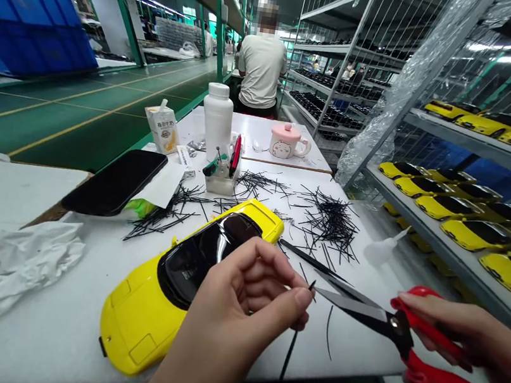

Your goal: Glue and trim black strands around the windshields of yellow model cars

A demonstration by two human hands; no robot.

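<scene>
A thin black strip [312, 285] is pinched between the thumb and fingertips of the left hand [241, 317], the remaining fingers being loosely curled. Only a short end is exposed above the pinch, presumably for steadiness; a black length hangs below the hand. Red-handled scissors [402, 334] are gripped in the right hand [474, 365], fingers and thumb being closed about the spread handles. The blades are parted and pointed toward the left hand, their tips near the short end; whether contact is made cannot be told. A yellow model car [135, 321] is set on the white table [82, 325] just left of and beyond the left hand, partly hidden by it, apparently for easy reach. Loose black strips [332, 222] are heaped beyond both hands, probably for ready picking. A tool holder [220, 184] and a white bottle [217, 118] are stood farther out, seemingly as less-used items. More yellow cars [477, 231] are racked beyond the right hand.
</scene>
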